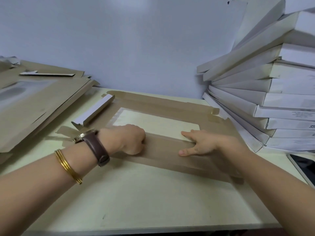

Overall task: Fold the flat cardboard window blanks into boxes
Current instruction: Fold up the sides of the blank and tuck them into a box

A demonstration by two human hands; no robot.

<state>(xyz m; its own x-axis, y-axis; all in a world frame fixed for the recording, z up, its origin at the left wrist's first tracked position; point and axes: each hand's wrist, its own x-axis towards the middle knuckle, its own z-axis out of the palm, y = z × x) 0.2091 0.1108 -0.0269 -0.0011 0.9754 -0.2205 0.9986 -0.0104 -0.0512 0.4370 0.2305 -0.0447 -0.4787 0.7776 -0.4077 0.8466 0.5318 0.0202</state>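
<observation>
The flat brown cardboard blank with a clear rectangular window [170,103] lies in the middle of the pale table [144,198], its left flap folded up. The left hand [130,139] is balled into a fist on the near panel, apparently gripping nothing. The right hand [200,143] presses the same panel with straight, spread fingers. Finished white boxes [272,101] are stacked to the right.

I see one brown blank [170,103] lying flat before me, its clear window [153,121] central and its left side flap [95,109] folded up, showing white. Flat blanks [42,106] pile at left; folded white boxes [281,99] stack at right.
</observation>
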